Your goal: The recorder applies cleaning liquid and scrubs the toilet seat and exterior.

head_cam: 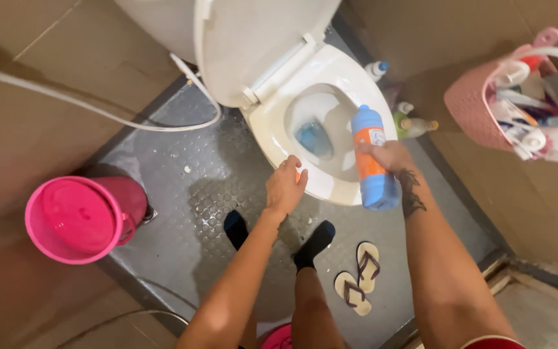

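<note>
My right hand (387, 157) grips a blue and orange cleaner bottle (372, 160), tipped with its nozzle end over the open white toilet bowl (334, 187). Blue liquid (314, 137) sits in the water at the bottom of the bowl. My left hand (284, 187) hovers at the bowl's front rim, fingers curled around a small orange thing, probably the bottle's cap, mostly hidden. The toilet lid (253, 39) stands raised behind the bowl.
A pink bucket (79, 218) stands at the left on the grey dotted floor (182, 174). A white hose (98, 110) runs along the wall. Bottles (414, 124) stand beside the toilet, a pink basket (479, 103) of toiletries hangs at right, flip-flops (360, 278) lie by my feet.
</note>
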